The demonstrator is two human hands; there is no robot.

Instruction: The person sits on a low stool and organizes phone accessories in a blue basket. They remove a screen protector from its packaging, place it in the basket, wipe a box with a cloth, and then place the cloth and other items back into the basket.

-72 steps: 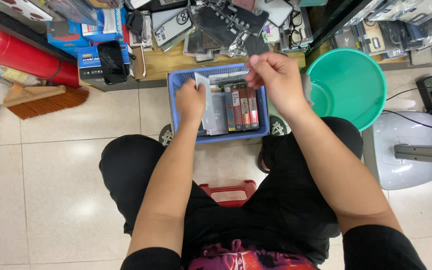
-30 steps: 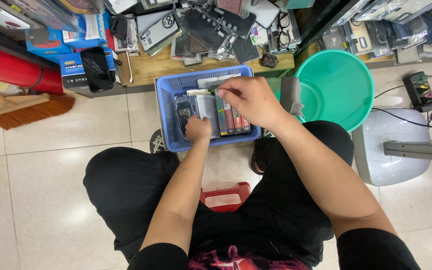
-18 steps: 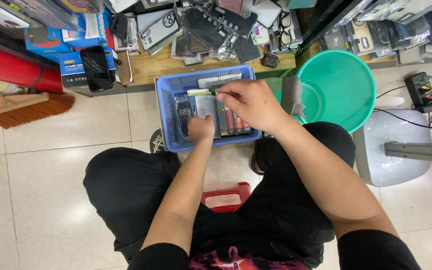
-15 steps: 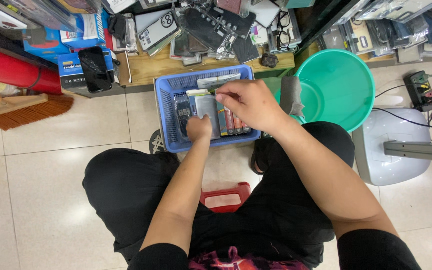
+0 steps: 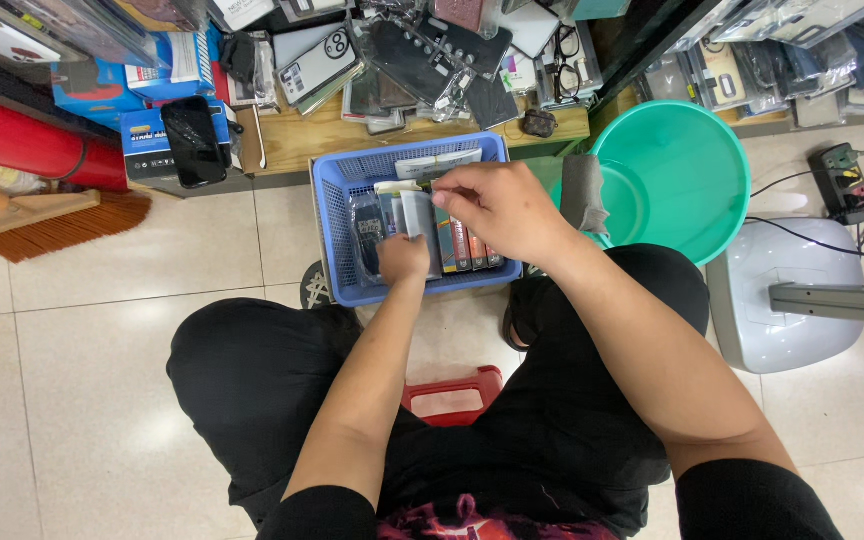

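The blue basket point(image 5: 337, 225) sits on the floor against the wooden shelf point(image 5: 312, 140), packed with upright flat packages point(image 5: 457, 245). The left hand point(image 5: 404, 258) rests closed on the near row; the right hand point(image 5: 497, 208) pinches a package top. Risk: the tight packing could drag neighbouring packages out or tip the row. Room is limited: shelf edge behind, green basin point(image 5: 687, 175) touching at right, knees in front; open floor lies left.

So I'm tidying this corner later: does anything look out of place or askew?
The packets in the blue basket stand in a neat row. Behind it, phone cases lie heaped and overlapping on the wooden shelf.
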